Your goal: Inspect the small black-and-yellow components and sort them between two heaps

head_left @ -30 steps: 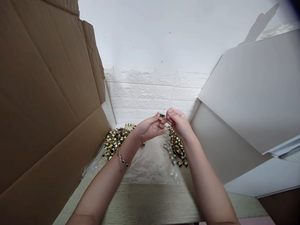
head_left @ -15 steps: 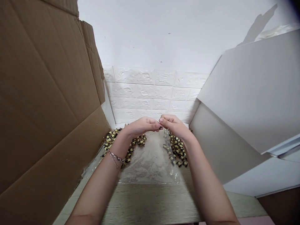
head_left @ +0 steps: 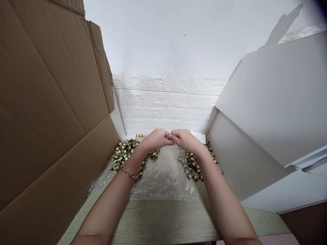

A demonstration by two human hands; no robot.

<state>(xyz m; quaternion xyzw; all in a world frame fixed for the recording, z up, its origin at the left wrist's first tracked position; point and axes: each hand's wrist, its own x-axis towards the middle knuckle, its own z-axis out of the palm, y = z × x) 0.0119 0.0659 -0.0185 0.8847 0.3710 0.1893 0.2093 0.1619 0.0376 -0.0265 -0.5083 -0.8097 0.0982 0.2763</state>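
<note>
My left hand (head_left: 158, 139) and my right hand (head_left: 182, 138) meet at the fingertips above a clear plastic bag (head_left: 163, 180). Both are closed, fingers curled and pressed together; whatever they pinch is hidden between them. To the left lies a heap of small yellow-and-black components (head_left: 125, 151), partly behind my left wrist. A second heap of the same components (head_left: 192, 161) lies on the right, beside my right forearm. Some of these pieces show through the bag's right edge.
A tall brown cardboard sheet (head_left: 51, 112) walls off the left side. White panels (head_left: 276, 95) stand on the right. Behind is a white brick-patterned wall (head_left: 155, 98). A small white box or card (head_left: 198, 136) sits at the back of the wooden table (head_left: 163, 221).
Both hands have turned, backs now more upward, with fingers closer together. The small dark piece seen between the fingertips earlier is now hidden. The white box or card has come into clearer view.
</note>
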